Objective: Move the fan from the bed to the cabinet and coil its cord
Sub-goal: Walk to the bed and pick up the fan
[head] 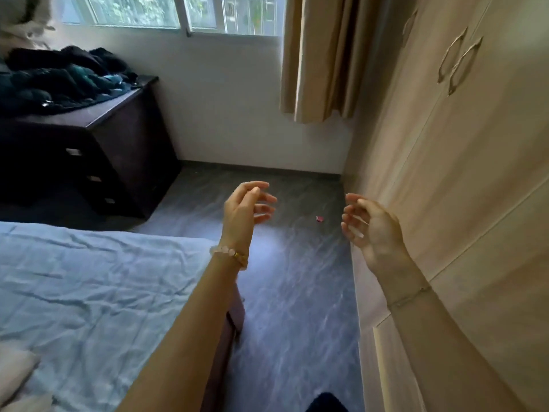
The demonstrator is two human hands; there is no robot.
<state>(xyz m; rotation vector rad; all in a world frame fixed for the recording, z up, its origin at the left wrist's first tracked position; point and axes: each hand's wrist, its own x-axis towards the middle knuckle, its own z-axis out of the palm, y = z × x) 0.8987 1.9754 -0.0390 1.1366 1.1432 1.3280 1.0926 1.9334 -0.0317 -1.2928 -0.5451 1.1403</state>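
No fan or cord shows in the head view. The bed point(89, 292), covered with a wrinkled light blue sheet, fills the lower left. A dark wooden cabinet point(130, 135) with drawers stands at the left under the window, its top piled with dark clothes point(59, 81). My left hand point(246, 209) is raised over the grey floor just past the bed's corner, fingers apart and curled, holding nothing. My right hand point(368, 224) hovers beside the wardrobe, fingers also apart and empty. Both wrists wear bracelets.
A tall light wooden wardrobe point(463, 179) with metal handles lines the right side. A beige curtain point(320, 58) hangs by the window point(178, 13). The grey floor point(297, 278) runs between bed and wardrobe, with a small pink scrap point(319, 219) on it.
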